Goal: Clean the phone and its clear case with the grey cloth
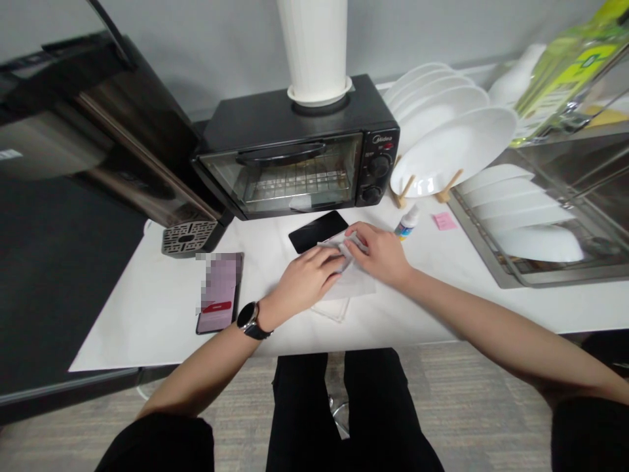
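Observation:
Both hands meet over the middle of the counter, on a thin whitish cloth (pixel 358 283) that is bunched up between the fingers and spreads flat toward me. My left hand (pixel 308 276), with a watch on its wrist, has its fingers closed on the cloth's left part. My right hand (pixel 377 252) pinches its upper right part. Under the cloth's near edge, a clear, thin-edged piece (pixel 334 309) like a phone case shows in part. Just beyond the hands lies a black phone (pixel 318 231), face up. A small white bottle (pixel 407 223) stands right of my right hand.
A lit phone (pixel 219 292) lies at left on the white counter (pixel 147 308). Behind are a black toaster oven (pixel 295 164) bearing a white pot (pixel 317 52), and a coffee machine (pixel 147 144). At right are racked plates (pixel 452 151), a pink note (pixel 445 221) and a sink (pixel 501 262).

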Motion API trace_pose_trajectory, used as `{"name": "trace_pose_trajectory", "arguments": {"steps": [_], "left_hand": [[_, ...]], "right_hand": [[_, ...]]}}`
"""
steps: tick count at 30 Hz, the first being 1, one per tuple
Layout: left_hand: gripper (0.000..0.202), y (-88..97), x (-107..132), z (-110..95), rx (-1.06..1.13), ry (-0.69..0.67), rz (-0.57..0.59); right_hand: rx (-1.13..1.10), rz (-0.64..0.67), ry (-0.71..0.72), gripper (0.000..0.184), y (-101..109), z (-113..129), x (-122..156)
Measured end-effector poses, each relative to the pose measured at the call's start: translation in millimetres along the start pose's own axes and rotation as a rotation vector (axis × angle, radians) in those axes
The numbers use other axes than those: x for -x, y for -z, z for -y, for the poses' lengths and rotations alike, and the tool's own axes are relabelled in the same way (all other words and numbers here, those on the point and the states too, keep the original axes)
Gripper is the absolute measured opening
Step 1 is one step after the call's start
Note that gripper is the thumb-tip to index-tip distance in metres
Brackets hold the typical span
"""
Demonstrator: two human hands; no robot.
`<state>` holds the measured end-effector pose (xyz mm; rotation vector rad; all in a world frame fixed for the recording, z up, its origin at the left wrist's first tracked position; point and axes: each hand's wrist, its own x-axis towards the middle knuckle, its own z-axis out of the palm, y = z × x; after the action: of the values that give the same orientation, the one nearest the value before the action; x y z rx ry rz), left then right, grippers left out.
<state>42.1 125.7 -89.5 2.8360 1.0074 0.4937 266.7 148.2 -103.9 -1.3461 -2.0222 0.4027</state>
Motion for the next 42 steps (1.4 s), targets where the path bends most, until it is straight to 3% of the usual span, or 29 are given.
{"name": "trace_pose_trajectory", "arguments": {"steps": [2,4,6,8,10,13,18,20,23,25,30,33,38,42], "left_hand": [[0.038,2.7,6,-9,0.005,-0.061,0.055],[0.042,6.4,17,-24,0.0,-0.038,0.046],[0.05,7.5,34,-45,0.001,0.203,-0.042],[0.076,2.2,51,-68,-0.015,0.433,-0.121],[0.105,-9.0,64,-90,-0.021,0.573,-0.155],[0.107,-26.6,70,-109,-0.015,0.68,-0.175],[0.094,-35.6,66,-104,0.073,0.644,-0.225],[0.096,-36.1,67,-100,0.101,0.625,-0.239],[0.102,-36.8,71,-98,0.121,0.599,-0.222],[0.104,-36.5,72,-99,0.124,0.62,-0.211],[0.101,-33.9,70,-100,0.206,0.661,-0.285],[0.097,-34.2,69,-98,0.23,0.654,-0.289],[0.106,-36.1,72,-97,0.188,0.663,-0.251],[0.105,-34.4,70,-100,0.2,0.665,-0.254]], "right_hand": [[0.02,-0.017,0.1,0.027,1,0,-1],[0.029,-0.016,0.201,0.026,2,1,-3],[0.032,0.006,0.292,0.024,4,4,-4],[0.031,0.055,0.366,0.025,9,7,0],[0.036,0.125,0.42,0.027,14,9,12],[0.083,0.199,0.422,0.034,17,7,44],[0.323,0.191,0.258,0.072,5,19,99],[0.322,0.24,0.279,0.08,-4,35,111],[0.221,0.34,0.382,0.079,-12,56,118],[0.205,0.346,0.379,0.075,-12,58,116],[0.358,0.115,0.09,0.077,-9,33,101],[0.338,0.111,0.087,0.08,-18,37,94],[0.187,0.272,0.275,0.071,-17,66,121],[0.286,0.18,0.112,0.066,-1,52,134]]}}
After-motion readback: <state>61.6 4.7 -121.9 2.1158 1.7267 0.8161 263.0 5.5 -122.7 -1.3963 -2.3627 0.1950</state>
